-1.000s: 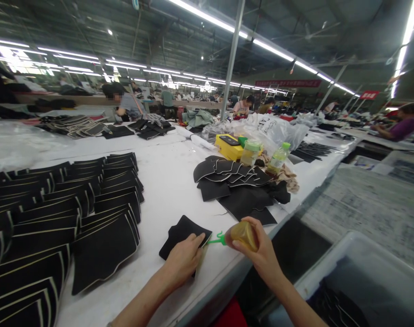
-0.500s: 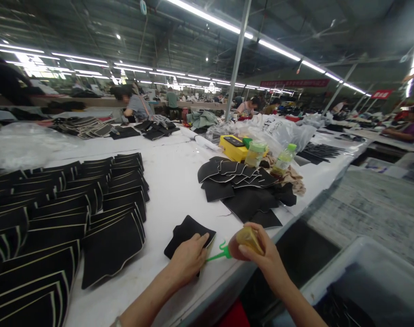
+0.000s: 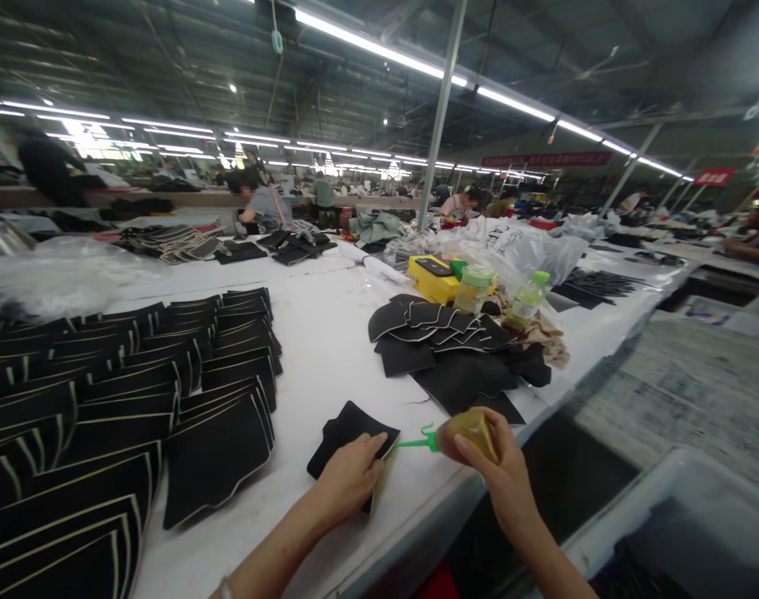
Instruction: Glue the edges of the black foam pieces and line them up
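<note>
Since a second ago the green nozzle had slid from the piece's near edge toward its right corner; both hands had barely shifted. Left hand (image 3: pixel 348 476) lay flat, fingers spread, pressing down the black fabric piece (image 3: pixel 349 433) at the near edge of the worktop (image 3: pixel 329 333). Right hand (image 3: pixel 501 466) was wrapped around an amber glue bottle (image 3: pixel 470 428), squeezing grip, its green nozzle (image 3: pixel 417 439) touching the piece's right edge. A pale strip showed along the piece's near right edge, likely glue already laid; rest of the edge looked bare, so I'd judge this piece partway done.

Left of it, rows of finished-looking black panels (image 3: pixel 136 391) with pale edge lines, overlapped like shingles. Further back right, a loose heap of black cut pieces (image 3: pixel 442 341), apparently not edged yet, so plenty left. Behind that, a yellow box (image 3: pixel 435 287), two drink bottles (image 3: pixel 526 301), plastic bags (image 3: pixel 523 241). Other people worked at far worktops.
</note>
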The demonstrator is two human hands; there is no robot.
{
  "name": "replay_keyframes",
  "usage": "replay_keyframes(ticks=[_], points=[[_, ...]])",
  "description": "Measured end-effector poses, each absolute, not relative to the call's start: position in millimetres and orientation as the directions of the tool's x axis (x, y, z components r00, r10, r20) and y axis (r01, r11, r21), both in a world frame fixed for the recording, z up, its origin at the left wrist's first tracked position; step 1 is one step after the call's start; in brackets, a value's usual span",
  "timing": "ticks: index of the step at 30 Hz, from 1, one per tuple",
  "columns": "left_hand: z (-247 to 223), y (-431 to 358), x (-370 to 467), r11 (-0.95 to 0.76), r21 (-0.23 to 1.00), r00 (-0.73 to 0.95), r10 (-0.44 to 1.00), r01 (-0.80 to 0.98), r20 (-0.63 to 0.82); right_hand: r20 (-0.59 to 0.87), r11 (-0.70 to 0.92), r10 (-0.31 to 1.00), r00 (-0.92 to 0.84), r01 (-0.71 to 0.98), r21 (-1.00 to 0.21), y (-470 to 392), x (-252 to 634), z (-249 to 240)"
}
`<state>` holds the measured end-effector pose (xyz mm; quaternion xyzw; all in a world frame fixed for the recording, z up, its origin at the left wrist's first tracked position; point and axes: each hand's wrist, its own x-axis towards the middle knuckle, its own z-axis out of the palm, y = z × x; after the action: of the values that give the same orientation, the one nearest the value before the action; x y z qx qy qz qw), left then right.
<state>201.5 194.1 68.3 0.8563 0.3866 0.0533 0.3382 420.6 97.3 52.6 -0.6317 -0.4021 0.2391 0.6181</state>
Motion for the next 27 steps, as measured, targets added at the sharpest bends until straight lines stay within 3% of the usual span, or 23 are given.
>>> replay_keyframes(ticks=[16, 19, 22, 27], points=[[66.6, 194.1, 203.0, -0.48, 0.606, 0.688, 0.708, 0.634, -0.159, 0.286, 0.06, 0.818, 0.499, 0.421, -0.905, 97.0, 415.1, 59.6], [65.5, 195.4, 202.6, -0.472, 0.618, 0.689, 0.707, 0.628, -0.16, 0.151, 0.038, 0.875, 0.46, 0.247, -0.968, 94.0, 408.9, 58.2], [63.9, 198.8, 201.5, -0.459, 0.644, 0.693, 0.703, 0.612, -0.157, -0.066, -0.026, 0.912, 0.404, -0.102, -0.994, 92.0, 404.5, 57.3], [65.1, 198.0, 198.7, -0.422, 0.701, 0.68, 0.723, 0.575, -0.123, -0.365, -0.055, 0.83, 0.423, -0.588, -0.807, 87.2, 418.9, 61.6]])
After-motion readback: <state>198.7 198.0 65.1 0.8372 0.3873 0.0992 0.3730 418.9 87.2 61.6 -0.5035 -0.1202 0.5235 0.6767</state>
